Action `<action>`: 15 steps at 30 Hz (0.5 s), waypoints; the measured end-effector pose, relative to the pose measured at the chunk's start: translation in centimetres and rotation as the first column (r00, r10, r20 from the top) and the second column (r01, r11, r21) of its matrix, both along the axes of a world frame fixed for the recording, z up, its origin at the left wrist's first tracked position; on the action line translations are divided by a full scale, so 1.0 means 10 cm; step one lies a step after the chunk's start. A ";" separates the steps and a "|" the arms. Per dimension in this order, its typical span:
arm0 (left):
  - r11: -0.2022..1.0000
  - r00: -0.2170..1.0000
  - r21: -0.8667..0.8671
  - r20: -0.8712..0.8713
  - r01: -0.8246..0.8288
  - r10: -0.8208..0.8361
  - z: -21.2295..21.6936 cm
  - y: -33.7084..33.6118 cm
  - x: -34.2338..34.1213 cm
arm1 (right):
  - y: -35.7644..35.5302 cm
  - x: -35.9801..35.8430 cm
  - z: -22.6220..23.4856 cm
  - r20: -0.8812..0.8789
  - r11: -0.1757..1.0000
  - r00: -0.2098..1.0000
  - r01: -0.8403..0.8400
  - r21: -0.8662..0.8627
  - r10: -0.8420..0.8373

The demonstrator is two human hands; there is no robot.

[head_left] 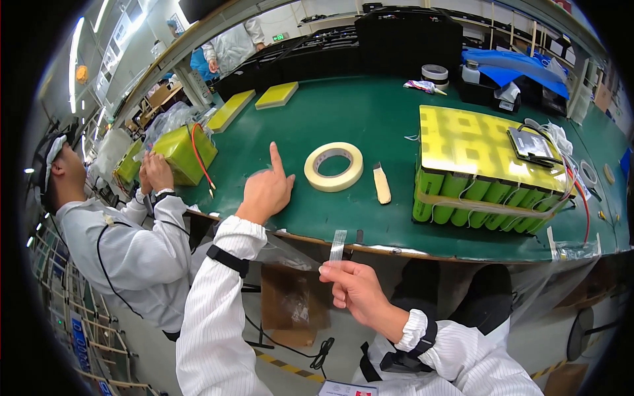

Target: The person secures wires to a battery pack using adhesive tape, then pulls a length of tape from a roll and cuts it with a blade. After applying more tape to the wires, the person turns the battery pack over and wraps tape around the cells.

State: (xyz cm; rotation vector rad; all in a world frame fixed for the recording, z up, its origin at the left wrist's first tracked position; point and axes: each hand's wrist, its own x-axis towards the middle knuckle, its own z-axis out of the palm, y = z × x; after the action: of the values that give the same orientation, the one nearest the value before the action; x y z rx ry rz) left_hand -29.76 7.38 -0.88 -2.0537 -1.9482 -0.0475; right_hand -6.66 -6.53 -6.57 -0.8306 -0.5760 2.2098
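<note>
My right hand, in front of the bench edge, pinches a short strip of clear, ribbed tape between thumb and fingers; the strip stands upright. Over the green bench top, my left hand has its index finger stretched out and thumb apart, its other fingers curled, with nothing visible in it. Right of it lies a cream tape roll. Beside the roll is a small blade with a tape-wrapped handle. A battery pack of green cylindrical cells with a yellow top stands farther right, a band around its side.
A co-worker at the left handles a yellow-green pack with red and black leads. Two yellow-topped slabs lie at the back left. Black cases line the rear. More tape rolls and blue sheeting are back right.
</note>
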 end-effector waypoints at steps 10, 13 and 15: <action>0.989 0.998 0.132 0.003 0.068 -0.069 0.45 -0.66 0.31 | -0.06 -0.07 0.03 -0.047 0.994 0.993 0.109 0.018 -0.108; 0.862 0.787 0.121 0.362 0.492 -0.500 0.40 -0.93 0.43 | -0.05 -0.12 0.02 0.006 0.985 0.985 0.170 0.027 -0.170; 0.821 0.725 0.087 0.424 0.565 -0.543 0.31 -1.08 0.55 | -0.06 -0.14 0.03 0.037 0.967 0.967 0.252 0.021 -0.253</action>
State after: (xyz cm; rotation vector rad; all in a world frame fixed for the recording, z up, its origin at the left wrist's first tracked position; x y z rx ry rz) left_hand -24.27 -3.45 2.18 -2.7784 -1.4459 -0.6507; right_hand -8.02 -7.15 -6.27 -0.8886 -0.4775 1.9581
